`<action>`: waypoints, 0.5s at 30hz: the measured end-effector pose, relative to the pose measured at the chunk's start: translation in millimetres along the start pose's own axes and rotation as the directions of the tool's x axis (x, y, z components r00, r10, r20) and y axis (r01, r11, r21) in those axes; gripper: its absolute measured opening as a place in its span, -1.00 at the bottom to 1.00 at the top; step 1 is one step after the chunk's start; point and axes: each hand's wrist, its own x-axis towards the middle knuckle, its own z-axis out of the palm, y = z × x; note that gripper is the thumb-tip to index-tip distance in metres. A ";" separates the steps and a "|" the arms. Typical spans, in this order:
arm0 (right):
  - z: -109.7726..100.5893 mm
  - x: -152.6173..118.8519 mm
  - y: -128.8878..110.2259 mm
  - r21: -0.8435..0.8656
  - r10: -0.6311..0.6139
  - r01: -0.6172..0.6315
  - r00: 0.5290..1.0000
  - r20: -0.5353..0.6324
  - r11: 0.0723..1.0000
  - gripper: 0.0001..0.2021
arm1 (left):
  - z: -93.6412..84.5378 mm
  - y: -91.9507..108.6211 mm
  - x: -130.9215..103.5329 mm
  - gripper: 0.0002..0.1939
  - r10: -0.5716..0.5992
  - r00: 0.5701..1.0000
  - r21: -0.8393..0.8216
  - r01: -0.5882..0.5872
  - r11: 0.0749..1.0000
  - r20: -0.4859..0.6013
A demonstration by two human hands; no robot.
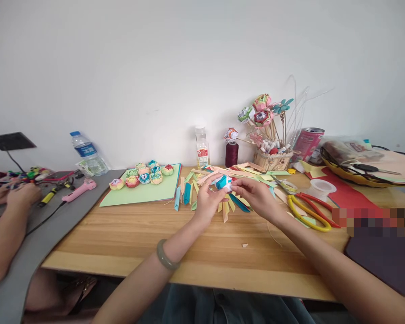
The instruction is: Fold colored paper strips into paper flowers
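Between my two hands, above the wooden table point(128, 245), is a small blue and white folded-paper flower point(224, 182). My left hand point(207, 202) grips it from the left, fingers closed round its side. From the right, the fingertips of my right hand point(251, 195) pinch its edge. Beneath and behind the hands lies a spread of folded paper strips point(186, 193) in blue, peach, yellow and green. Several finished paper flowers point(144, 178) sit on a pale green sheet point(135, 196) to the left.
Yellow-handled scissors point(307, 220) and red-handled pliers point(320, 210) lie right of my hands. Behind stand a glue bottle point(202, 148), a dark red thread spool point(231, 154) and a basket of paper flowers point(272, 161). At left, a co-worker's hands point(23, 195) are near a pink glue gun point(79, 191).
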 end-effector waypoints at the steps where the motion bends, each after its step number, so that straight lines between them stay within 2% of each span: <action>1: 1.0 -0.4 0.2 -0.072 -0.037 0.035 0.999 -0.021 0.997 -0.69 | 0.3 0.4 -0.2 -0.56 -0.003 1.000 0.005 0.003 1.000 -0.001; 5: 2.6 -2.1 -0.8 -0.256 -0.127 0.113 0.991 -0.037 0.960 -0.74 | 0.7 0.6 -0.7 -0.56 -0.023 1.000 0.016 0.022 1.000 0.007; 8: 2.1 -1.7 0.3 -0.274 -0.159 0.142 0.986 -0.041 0.951 -0.76 | 0.3 -0.4 -0.5 -0.55 -0.039 0.999 0.018 0.038 0.999 0.011; 11: 0.5 0.2 2.2 -0.163 -0.142 0.135 0.989 -0.035 0.977 -0.77 | -0.8 -1.5 0.2 -0.53 -0.029 1.000 0.014 0.029 0.999 0.008; 15: -2.3 2.0 1.2 0.068 -0.021 0.019 0.999 0.028 0.998 -0.70 | -2.6 -2.5 1.1 -0.50 -0.014 1.000 0.007 0.014 1.000 0.022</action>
